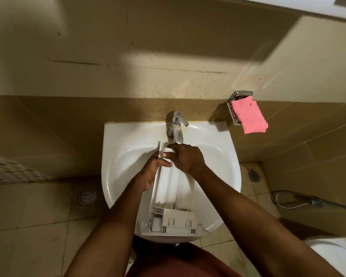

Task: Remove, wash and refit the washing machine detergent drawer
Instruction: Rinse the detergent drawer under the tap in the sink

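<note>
Holding the detergent drawer (pixel 172 188) over the white sink (pixel 124 156), long way, with the grey blocky end close to the body and the far end right under the tap (pixel 177 126). Gripping the drawer's left wall with the left hand (pixel 150 172), thumb hooked over the top edge, the other fingers curled round the outside and mostly hidden. Wrapping the right hand (pixel 186 158) over the far end of the drawer, fingers (pixel 171 154) bent and close together, pressed on the white plastic just below the spout. Touching hand to hand near the thumbs. Cannot tell if water runs from the tap. Keeping the near end of the drawer on or just above the sink's front rim; cannot tell which. Off to the right, on the tiled wall, a shiny metal holder (pixel 233 98) with a pink cloth (pixel 250 116) draped over it. Down on the floor at the right, a thin grey hose (pixel 300 200). Set into the floor tiles, one round drain (pixel 87 196) left of the sink.
</note>
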